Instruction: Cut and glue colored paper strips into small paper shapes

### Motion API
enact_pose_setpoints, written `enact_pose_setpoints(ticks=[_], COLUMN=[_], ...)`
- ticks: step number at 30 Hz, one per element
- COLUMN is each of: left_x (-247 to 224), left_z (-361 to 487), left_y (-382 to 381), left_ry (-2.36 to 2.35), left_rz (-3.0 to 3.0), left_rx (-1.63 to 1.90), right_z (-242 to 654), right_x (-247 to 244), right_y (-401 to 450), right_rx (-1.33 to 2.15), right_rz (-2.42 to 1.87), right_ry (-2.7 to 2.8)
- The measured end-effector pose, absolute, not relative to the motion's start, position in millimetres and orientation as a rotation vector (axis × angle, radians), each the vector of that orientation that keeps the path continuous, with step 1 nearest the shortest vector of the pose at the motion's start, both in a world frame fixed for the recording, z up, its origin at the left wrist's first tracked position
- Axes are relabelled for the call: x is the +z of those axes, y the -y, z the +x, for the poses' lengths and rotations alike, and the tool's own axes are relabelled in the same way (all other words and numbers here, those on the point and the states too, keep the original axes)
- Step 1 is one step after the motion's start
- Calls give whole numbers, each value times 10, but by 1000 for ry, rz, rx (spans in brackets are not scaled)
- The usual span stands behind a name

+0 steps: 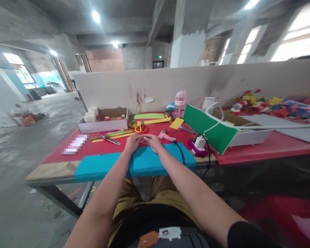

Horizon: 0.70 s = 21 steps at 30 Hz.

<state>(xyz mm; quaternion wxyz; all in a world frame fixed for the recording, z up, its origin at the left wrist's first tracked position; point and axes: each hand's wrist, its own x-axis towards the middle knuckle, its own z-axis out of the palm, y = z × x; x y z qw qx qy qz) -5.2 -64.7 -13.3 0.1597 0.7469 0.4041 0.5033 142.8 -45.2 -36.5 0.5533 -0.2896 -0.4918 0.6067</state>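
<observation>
My left hand [132,142] and my right hand [153,141] meet fingertip to fingertip at the back edge of the blue padded strip [100,166]. The fingers of both are closed in a pinch. Whatever lies between them is too small and too covered to make out. Just right of my right hand lies a pink glue gun [166,136] with a black cord. Behind the hands are yellow-handled scissors [138,128]. A utility knife [110,139] rests to the left of my left hand, among thin green and yellow strips [124,135].
On the red-covered table, a white box [103,125] with cups and small foam pieces stands left. A purple power strip [197,148], a green board [209,129] and a pink bottle [180,103] are at right. A low partition [105,86] runs behind.
</observation>
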Motion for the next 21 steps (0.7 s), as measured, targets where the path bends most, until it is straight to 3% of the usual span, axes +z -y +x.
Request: enact_pose_setpoints(ticks=[21], left_x=[-129], left_z=[-18], left_y=[718], left_ry=[-1155], left_rz=[2283], left_rx=[1356], right_z=[1440], right_x=[-252], right_y=[556], right_rx=[1433], right_rz=[-694], right_ry=[1066])
